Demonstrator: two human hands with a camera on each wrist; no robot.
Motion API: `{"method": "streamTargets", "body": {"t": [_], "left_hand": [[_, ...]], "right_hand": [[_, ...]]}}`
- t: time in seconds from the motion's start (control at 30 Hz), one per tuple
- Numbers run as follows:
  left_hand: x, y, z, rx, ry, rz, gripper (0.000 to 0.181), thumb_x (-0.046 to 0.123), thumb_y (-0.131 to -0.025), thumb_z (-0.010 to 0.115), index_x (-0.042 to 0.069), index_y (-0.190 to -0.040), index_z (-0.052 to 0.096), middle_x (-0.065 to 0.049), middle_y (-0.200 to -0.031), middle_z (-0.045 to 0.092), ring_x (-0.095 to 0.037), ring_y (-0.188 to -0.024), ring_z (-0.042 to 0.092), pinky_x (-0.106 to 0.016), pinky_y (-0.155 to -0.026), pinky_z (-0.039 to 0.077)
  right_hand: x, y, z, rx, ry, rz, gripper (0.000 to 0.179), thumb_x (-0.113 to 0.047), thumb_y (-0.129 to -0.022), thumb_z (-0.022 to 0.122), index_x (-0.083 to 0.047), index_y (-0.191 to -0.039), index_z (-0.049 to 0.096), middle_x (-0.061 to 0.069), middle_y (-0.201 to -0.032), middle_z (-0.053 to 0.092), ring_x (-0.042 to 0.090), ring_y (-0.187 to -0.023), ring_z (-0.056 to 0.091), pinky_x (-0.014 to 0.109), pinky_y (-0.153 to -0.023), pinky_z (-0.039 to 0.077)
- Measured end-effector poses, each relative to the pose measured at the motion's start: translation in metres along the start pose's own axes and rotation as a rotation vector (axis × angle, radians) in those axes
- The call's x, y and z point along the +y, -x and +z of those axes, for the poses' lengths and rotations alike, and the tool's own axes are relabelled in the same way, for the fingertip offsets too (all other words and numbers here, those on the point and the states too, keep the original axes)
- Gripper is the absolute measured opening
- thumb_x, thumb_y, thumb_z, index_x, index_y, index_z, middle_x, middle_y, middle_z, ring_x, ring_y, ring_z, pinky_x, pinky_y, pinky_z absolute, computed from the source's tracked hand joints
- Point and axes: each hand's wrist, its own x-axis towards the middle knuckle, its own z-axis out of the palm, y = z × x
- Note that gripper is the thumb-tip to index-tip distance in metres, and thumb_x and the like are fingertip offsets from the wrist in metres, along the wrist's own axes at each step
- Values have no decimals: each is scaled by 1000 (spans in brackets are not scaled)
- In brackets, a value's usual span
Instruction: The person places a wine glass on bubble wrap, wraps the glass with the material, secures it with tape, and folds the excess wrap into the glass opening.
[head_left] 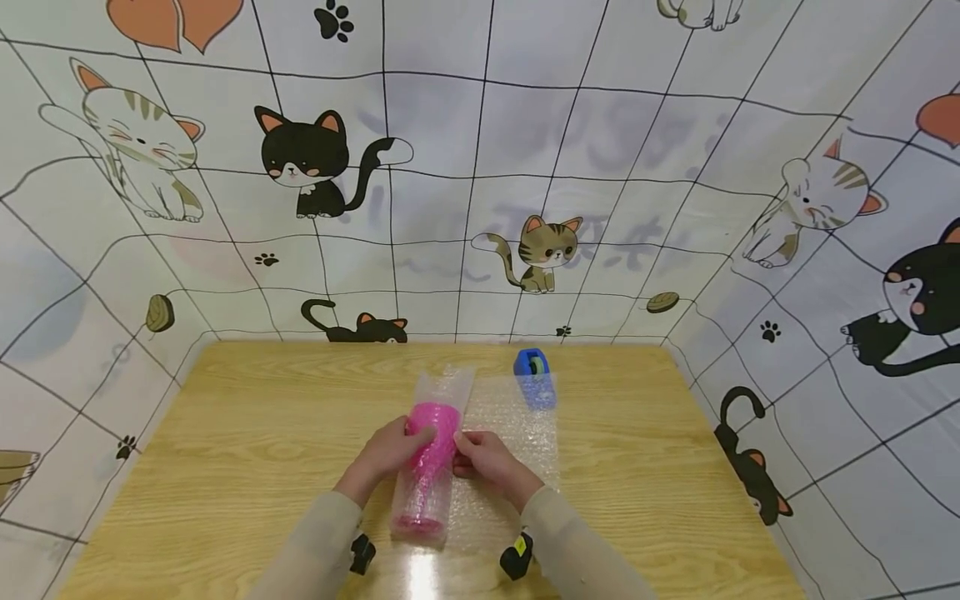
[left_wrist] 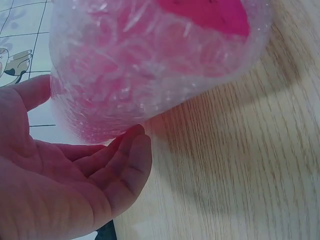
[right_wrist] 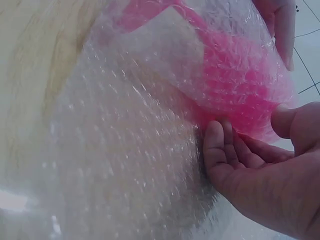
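A pink cylindrical object [head_left: 432, 433], wrapped in clear bubble wrap, lies lengthwise on the table; its exact kind is hard to tell through the wrap. My left hand [head_left: 392, 450] holds its left side, thumb on top and fingers curled around the edge, as the left wrist view shows too. On the opposite side, my right hand [head_left: 491, 462] pinches the wrapped roll with thumb and curled fingers. A flat sheet of bubble wrap [head_left: 510, 425] stretches out to the right from beneath the roll. In the right wrist view, this bubble wrap [right_wrist: 125, 150] fills much of the foreground.
A blue tape dispenser [head_left: 531, 363] stands at the back, its lower part seen through the sheet's far right corner. The wooden table [head_left: 285, 417] meets cat-print cloth walls [head_left: 435, 208] at the back and sides. Black wrist devices [head_left: 516, 558] sit by both sleeves.
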Motion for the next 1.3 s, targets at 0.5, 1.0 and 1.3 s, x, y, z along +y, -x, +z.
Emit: {"method": "streamTargets", "body": {"t": [0.5, 1.0, 1.3], "left_hand": [[4, 0, 6, 51, -49, -39, 90, 57, -89, 58, -15, -138, 37, -34, -132, 53, -48, -120, 54, -56, -97, 49], [4, -1, 16, 57, -93, -77, 101, 66, -84, 57, -14, -140, 35, -35, -133, 47, -47, -115, 55, -57, -93, 50], [3, -2, 14, 30, -75, -67, 105, 69, -84, 56, -13, -145, 30, -38, -140, 39, -52, -125, 47, -62, -99, 44]], "right_hand": [[-2, 0, -3, 21, 12, -11, 34, -18, -104, 46, 10, -121, 54, 3, -82, 63, 10, -72, 62, 31, -73, 60], [-4, 6, -8, -1, 108, -35, 39, -25, -104, 45, 5, -125, 59, 10, -95, 68, 11, -78, 63, 34, -77, 59], [-5, 7, -15, -54, 163, -11, 60, -53, -94, 55, -3, -127, 60, 8, -104, 70, 15, -89, 67, 36, -85, 59]]}}
